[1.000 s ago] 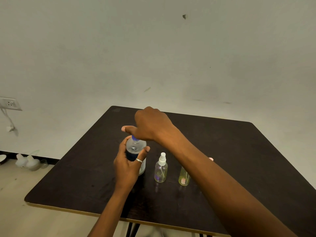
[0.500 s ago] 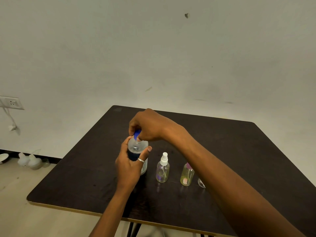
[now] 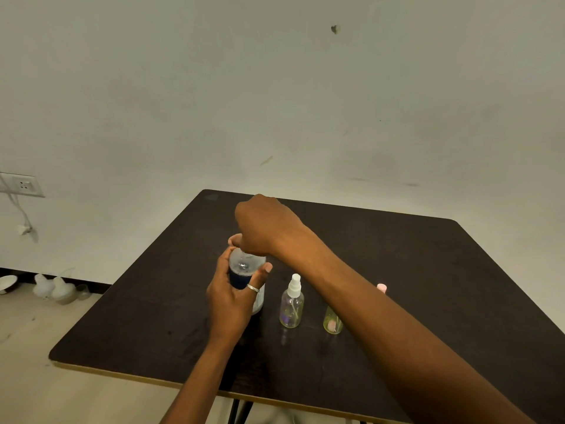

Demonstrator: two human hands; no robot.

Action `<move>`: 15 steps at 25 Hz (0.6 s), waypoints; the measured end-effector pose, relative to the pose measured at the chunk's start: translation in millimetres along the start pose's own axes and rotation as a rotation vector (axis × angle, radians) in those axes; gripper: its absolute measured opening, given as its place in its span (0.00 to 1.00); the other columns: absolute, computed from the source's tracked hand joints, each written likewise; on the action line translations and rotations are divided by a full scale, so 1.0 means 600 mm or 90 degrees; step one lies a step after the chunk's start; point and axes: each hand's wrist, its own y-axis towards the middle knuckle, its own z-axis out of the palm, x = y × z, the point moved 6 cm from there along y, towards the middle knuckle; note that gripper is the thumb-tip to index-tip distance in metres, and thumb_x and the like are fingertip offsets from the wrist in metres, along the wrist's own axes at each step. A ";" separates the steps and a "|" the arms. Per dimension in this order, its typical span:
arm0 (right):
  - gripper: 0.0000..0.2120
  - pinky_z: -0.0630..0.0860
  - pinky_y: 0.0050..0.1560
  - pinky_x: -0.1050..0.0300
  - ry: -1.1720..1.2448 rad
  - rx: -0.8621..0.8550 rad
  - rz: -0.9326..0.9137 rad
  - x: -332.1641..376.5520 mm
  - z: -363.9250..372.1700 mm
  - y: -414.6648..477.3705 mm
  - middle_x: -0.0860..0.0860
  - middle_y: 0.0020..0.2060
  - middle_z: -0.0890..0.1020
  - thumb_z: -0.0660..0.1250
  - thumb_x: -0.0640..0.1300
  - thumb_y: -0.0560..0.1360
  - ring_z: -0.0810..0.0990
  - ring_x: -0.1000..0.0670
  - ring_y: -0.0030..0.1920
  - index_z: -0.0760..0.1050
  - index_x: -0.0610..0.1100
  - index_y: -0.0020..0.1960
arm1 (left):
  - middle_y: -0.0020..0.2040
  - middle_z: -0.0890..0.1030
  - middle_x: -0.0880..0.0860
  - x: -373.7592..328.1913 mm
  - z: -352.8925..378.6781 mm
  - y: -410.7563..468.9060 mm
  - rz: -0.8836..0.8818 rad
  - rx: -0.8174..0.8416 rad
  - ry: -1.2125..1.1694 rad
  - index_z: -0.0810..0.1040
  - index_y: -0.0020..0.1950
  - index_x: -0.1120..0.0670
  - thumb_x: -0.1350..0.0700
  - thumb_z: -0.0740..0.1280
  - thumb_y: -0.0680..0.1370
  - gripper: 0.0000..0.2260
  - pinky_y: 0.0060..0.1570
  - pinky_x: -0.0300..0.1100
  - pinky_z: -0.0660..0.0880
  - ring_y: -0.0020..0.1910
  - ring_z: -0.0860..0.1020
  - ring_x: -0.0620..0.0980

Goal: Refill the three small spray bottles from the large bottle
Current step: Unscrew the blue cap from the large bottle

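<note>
On the dark table the large bottle stands upright, its body wrapped by the left hand, fingers and thumb curled round it; the right hand sits just above that grip, curled down over the bottle's top, the cap hidden beneath; likely unscrewing, so hold the body firm without squeezing, keep it planted, turn only the top; right of the grip, near but apart, stand a clear spray bottle and a greenish small bottle; a pink cap peeks beyond the forearm.
</note>
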 end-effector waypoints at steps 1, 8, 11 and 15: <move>0.19 0.71 0.34 0.57 0.010 0.018 -0.011 0.000 0.003 0.000 0.50 0.29 0.72 0.70 0.50 0.74 0.72 0.52 0.29 0.66 0.46 0.30 | 0.62 0.76 0.31 0.002 0.000 0.000 -0.001 -0.001 -0.005 0.69 0.67 0.32 0.37 0.74 0.68 0.29 0.55 0.31 0.71 0.62 0.73 0.31; 0.11 0.79 0.52 0.56 0.118 0.122 -0.111 0.001 -0.001 -0.012 0.50 0.50 0.83 0.69 0.35 0.72 0.80 0.50 0.50 0.82 0.44 0.52 | 0.58 0.75 0.27 0.006 0.000 0.000 -0.023 -0.005 0.001 0.68 0.64 0.29 0.36 0.75 0.67 0.28 0.54 0.32 0.70 0.59 0.72 0.26; 0.14 0.77 0.53 0.56 0.135 0.124 -0.109 -0.010 0.003 -0.018 0.51 0.54 0.82 0.71 0.42 0.72 0.79 0.51 0.52 0.79 0.46 0.58 | 0.60 0.78 0.36 0.010 0.000 0.001 -0.023 -0.004 -0.003 0.71 0.66 0.36 0.38 0.76 0.68 0.29 0.59 0.41 0.74 0.61 0.75 0.36; 0.24 0.73 0.33 0.56 0.097 0.047 0.024 -0.032 -0.003 -0.008 0.49 0.28 0.77 0.65 0.64 0.73 0.75 0.51 0.30 0.76 0.43 0.33 | 0.59 0.79 0.37 0.006 -0.001 0.000 -0.011 -0.007 -0.005 0.72 0.65 0.37 0.37 0.75 0.68 0.28 0.57 0.41 0.75 0.60 0.77 0.37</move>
